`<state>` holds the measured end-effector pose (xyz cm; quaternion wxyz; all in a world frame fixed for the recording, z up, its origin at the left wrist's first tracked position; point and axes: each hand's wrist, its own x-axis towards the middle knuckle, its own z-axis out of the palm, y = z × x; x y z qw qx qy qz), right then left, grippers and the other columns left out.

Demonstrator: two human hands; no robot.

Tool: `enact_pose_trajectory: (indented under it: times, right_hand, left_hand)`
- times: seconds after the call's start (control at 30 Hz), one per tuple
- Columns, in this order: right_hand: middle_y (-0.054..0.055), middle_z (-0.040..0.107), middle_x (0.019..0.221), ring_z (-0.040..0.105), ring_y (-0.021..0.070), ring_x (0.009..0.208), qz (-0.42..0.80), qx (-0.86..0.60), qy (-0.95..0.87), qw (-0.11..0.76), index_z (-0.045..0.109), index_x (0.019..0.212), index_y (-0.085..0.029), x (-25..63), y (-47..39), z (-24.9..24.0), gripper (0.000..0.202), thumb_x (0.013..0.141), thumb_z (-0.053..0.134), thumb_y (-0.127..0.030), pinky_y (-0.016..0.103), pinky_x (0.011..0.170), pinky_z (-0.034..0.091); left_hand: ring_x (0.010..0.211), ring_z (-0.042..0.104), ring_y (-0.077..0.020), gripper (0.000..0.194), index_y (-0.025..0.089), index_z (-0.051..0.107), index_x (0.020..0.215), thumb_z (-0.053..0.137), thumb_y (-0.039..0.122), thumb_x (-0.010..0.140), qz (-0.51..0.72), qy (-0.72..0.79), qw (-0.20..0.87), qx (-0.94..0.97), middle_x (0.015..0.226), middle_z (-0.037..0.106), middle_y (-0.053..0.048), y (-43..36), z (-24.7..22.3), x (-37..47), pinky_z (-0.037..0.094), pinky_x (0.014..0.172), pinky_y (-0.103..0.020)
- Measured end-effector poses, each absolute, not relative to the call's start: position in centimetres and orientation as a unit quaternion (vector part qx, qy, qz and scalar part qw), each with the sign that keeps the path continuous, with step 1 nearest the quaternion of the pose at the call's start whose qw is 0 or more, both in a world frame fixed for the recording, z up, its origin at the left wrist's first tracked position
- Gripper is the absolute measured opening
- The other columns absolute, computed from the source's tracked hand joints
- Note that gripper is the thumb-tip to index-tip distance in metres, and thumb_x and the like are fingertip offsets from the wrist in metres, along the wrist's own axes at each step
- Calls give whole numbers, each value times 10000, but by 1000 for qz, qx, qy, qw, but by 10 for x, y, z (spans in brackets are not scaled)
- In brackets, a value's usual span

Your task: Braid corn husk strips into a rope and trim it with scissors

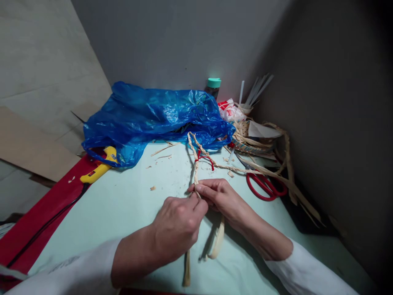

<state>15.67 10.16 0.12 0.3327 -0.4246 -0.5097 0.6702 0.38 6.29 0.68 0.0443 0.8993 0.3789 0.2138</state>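
A pale braided cord of dried plant fibre [195, 171] runs toward me, tied with a red string [199, 157] near its looped far end. My right hand [222, 198] pinches the braid between thumb and fingers. Just below, my left hand [181, 219] is closed on the strands at the braid's near end, its fingertips partly hidden. One loose flat strand [218, 239] hangs beneath my right hand, and another strand end [187, 270] pokes out below my left. A second braided length [233, 168] reaches right from the red tie.
Red-handled scissors [260, 186] lie on the right, near a woven basket [254, 141] with fibre strips. A blue plastic bag [153, 114] covers the back. A yellow-handled corded tool [98, 170] lies left. Behind stands a jar with a teal lid [214, 83]. Fibre scraps [152, 188] dot the pale cloth.
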Motion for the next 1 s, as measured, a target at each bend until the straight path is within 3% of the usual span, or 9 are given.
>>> enact_pose_trajectory:
  times: [0.13, 0.23, 0.33, 0.4, 0.5, 0.67, 0.9, 1.0]
  right_hand:
    - [-61, 391, 513, 255, 61, 466, 673, -422, -494, 352, 555, 648, -151, 157, 99, 5, 334, 803, 636, -435, 228, 458, 152]
    - [-69, 365, 502, 223, 58, 450, 662, -433, -503, 350, 510, 633, -162, 157, 97, 8, 348, 851, 585, -422, 233, 449, 123]
    - [-56, 408, 540, 259, 67, 472, 659, -411, -527, 344, 508, 676, -165, 158, 96, 8, 322, 885, 540, -408, 228, 471, 172]
    - [-53, 416, 565, 265, 72, 490, 655, -399, -546, 337, 505, 692, -168, 159, 97, 10, 314, 891, 530, -410, 228, 483, 189]
    - [-40, 441, 607, 311, 83, 528, 628, -395, -595, 309, 506, 689, -168, 163, 100, 16, 308, 904, 512, -389, 227, 507, 238]
    - [5, 563, 695, 458, 123, 641, 477, -428, -731, 233, 560, 742, -172, 169, 101, 20, 257, 939, 438, -284, 241, 620, 334]
    - [32, 588, 622, 400, 128, 509, 196, -552, -808, 62, 566, 745, -187, 165, 84, 31, 225, 908, 413, -208, 290, 542, 205]
    - [52, 632, 636, 437, 141, 500, 127, -558, -818, 50, 588, 762, -194, 161, 78, 33, 202, 884, 429, -222, 305, 538, 167]
  left_hand:
    - [682, 550, -162, 314, 180, 607, 688, 441, 266, 940, 336, 482, 205, 783, 676, 586, -36, 75, 23, 1, 385, 660, -295]
    - [782, 563, -159, 169, 179, 575, 810, 486, 275, 917, 387, 521, 387, 654, 798, 604, -31, 88, 26, 0, 411, 737, -287]
    - [636, 517, -96, 150, 174, 514, 863, 544, 318, 890, 349, 420, 647, 532, 780, 563, -3, 96, 18, 2, 398, 602, -228]
    - [519, 390, -39, 203, 166, 492, 836, 578, 346, 877, 336, 378, 721, 474, 759, 520, 15, 97, 12, 2, 283, 477, -177]
    - [489, 302, -13, 217, 149, 512, 834, 582, 349, 879, 339, 381, 730, 455, 765, 515, 5, 95, 9, 2, 155, 427, -160]
    - [427, 240, -11, 206, 151, 523, 864, 625, 325, 822, 325, 416, 737, 422, 629, 470, 44, 94, 9, 1, 104, 401, -172]
    - [392, 275, -39, 147, 133, 601, 841, 574, 269, 792, 321, 495, 634, 499, 580, 596, 5, 91, 7, 6, 141, 403, -221]
    - [415, 276, -45, 108, 136, 606, 783, 571, 238, 777, 332, 513, 614, 499, 553, 558, 30, 89, 6, 8, 153, 418, -222]
